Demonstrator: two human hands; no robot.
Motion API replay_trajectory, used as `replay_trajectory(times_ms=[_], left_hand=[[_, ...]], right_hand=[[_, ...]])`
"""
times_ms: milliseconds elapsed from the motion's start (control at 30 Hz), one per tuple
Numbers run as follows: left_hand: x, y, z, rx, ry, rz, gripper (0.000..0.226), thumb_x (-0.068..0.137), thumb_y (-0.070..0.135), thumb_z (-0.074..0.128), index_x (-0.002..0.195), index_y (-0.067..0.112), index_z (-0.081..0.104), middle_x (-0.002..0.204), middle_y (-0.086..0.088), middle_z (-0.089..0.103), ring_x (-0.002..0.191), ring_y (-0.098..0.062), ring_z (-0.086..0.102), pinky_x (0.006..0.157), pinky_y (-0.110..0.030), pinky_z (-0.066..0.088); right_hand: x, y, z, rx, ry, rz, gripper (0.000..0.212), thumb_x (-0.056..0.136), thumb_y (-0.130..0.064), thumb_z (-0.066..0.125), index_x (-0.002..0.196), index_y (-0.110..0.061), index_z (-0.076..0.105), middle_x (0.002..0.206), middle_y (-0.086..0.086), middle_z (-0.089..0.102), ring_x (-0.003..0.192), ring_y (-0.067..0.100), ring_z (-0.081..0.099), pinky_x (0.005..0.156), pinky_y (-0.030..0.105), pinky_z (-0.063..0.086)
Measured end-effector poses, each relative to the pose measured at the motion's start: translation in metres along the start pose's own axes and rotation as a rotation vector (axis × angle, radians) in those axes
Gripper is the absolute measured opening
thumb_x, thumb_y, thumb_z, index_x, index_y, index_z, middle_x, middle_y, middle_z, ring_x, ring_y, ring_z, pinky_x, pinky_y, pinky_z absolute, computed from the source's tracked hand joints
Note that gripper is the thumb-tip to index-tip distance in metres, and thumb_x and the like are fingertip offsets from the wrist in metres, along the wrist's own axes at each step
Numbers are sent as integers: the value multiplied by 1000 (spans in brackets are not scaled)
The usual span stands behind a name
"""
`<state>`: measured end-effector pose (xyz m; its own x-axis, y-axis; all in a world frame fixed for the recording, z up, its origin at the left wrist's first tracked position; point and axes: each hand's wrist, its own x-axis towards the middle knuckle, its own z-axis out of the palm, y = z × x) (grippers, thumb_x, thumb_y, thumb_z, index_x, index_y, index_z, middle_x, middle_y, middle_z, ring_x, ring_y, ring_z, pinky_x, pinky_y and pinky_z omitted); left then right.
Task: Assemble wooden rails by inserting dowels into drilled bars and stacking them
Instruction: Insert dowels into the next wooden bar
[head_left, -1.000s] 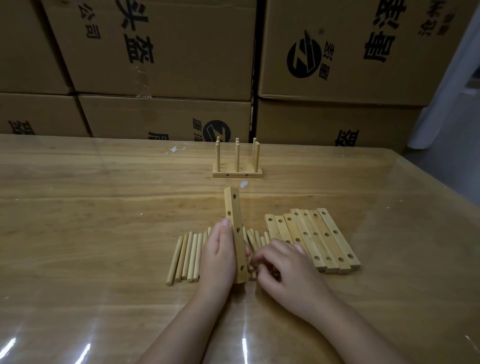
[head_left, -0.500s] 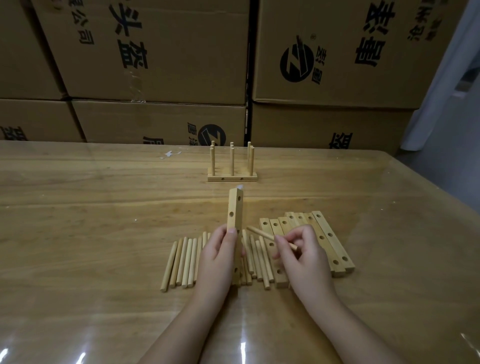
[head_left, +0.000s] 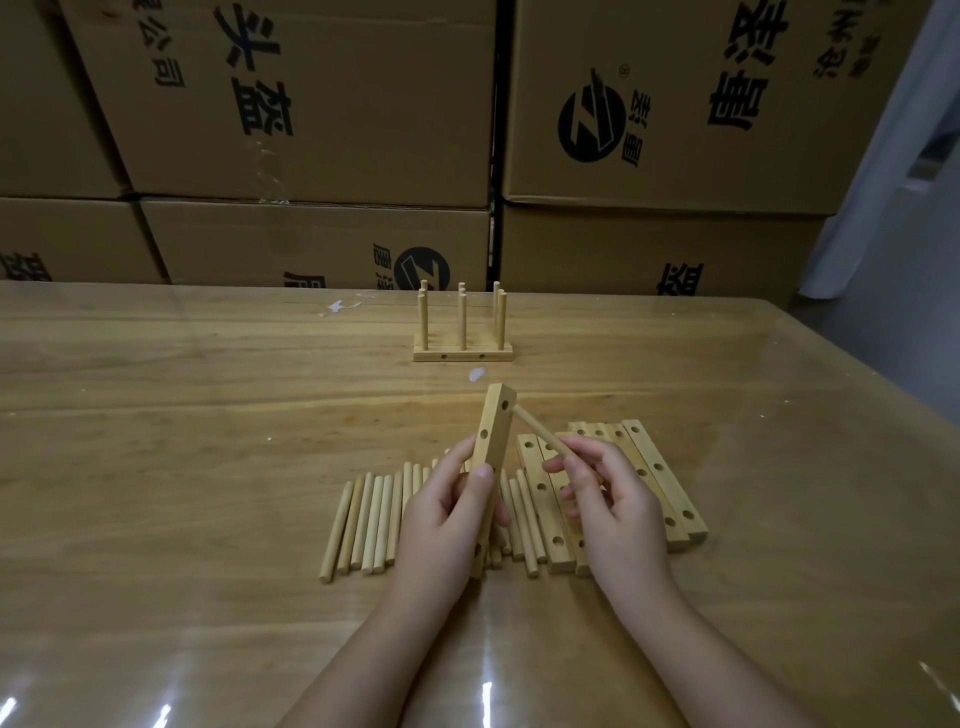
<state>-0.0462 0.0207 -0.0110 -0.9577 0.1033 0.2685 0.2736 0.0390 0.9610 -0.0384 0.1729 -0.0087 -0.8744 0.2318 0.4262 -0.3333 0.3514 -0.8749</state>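
The left hand (head_left: 447, 514) grips a pale, drilled wooden bar (head_left: 493, 441) upright. The right hand (head_left: 618, 509) pinches a thin round wooden dowel (head_left: 540, 434), its tip at the bar's top edge. Loose dowels (head_left: 374, 519) and flat drilled bars (head_left: 654, 483) lie beneath on the glossy wooden table (head_left: 182, 467). Farther off stands a wooden base with upright pegs (head_left: 462, 332).

Glossy table (head_left: 208, 467) — matt wooden bar (head_left: 493, 436)

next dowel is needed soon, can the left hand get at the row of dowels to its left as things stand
Probably not yet: the dowels lie uncovered right beside it, but the left hand grips the drilled bar.
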Motion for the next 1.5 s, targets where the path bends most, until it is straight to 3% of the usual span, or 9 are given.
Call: replay_trajectory(times_ms=[200,333,500,700,800,933,1167,1333,1500], left_hand=[[0,-3,1,53,21,23,17,97,25,52,108,36,59,65,0,66,60,-13,59,57,-28,47],[-1,-5,2,80,38,35,18,93,33,54,106,45,59,66,1,66,59,-11,58,56,-25,47],[-1,-4,1,110,50,33,25,86,43,54,104,60,56,70,-3,64,66,-23,60,59,-37,50],[-1,-7,1,131,79,39,27,84,56,58,111,56,59,78,1,66,74,-21,62,64,-37,51],[-3,-7,1,120,87,18,46,74,61,57,118,48,58,106,-4,69,100,-25,64,84,-43,53],[-4,-6,1,136,77,19,49,72,62,56,119,49,57,110,-4,69,104,-27,63,87,-44,52],[-3,-9,0,170,81,-11,43,72,64,57,114,56,56,111,9,69,104,-19,63,89,-42,54],[-5,-9,-1,218,73,-16,45,71,66,55,115,56,55,117,20,65,108,1,59,92,-33,53],[-5,-8,-1,278,70,-19,41,78,55,60,118,54,53,109,24,66,104,5,59,89,-27,53]], right_hand=[[0,0,-1,-9,-17,-19,25,94,-17,50,101,-40,57,88,-19,66,72,3,61,60,23,52],[2,3,-2,-12,-6,-19,23,94,-18,51,103,-37,59,83,-15,65,67,8,60,59,31,53],[4,4,-6,-18,47,-47,28,92,-18,55,102,-43,60,79,-13,63,72,-1,57,59,10,43],[6,6,-8,-85,81,-110,26,91,-15,55,108,-33,61,100,-10,64,92,-2,58,72,6,44],[6,5,-9,-126,109,-158,26,90,-14,56,109,-30,62,97,-8,64,89,0,58,71,11,47],[8,5,-12,-195,156,-209,25,90,-11,56,110,-22,66,90,-6,61,82,9,58,67,29,51],[8,4,-14,-271,180,-285,25,90,-10,55,111,-16,67,82,-1,56,68,18,53,53,33,46],[9,1,-16,-356,220,-336,24,88,-5,58,107,-12,69,80,-1,56,72,17,52,57,25,43],[8,1,-16,-374,225,-335,24,87,-3,58,107,-11,69,81,0,58,73,16,52,57,23,42]])
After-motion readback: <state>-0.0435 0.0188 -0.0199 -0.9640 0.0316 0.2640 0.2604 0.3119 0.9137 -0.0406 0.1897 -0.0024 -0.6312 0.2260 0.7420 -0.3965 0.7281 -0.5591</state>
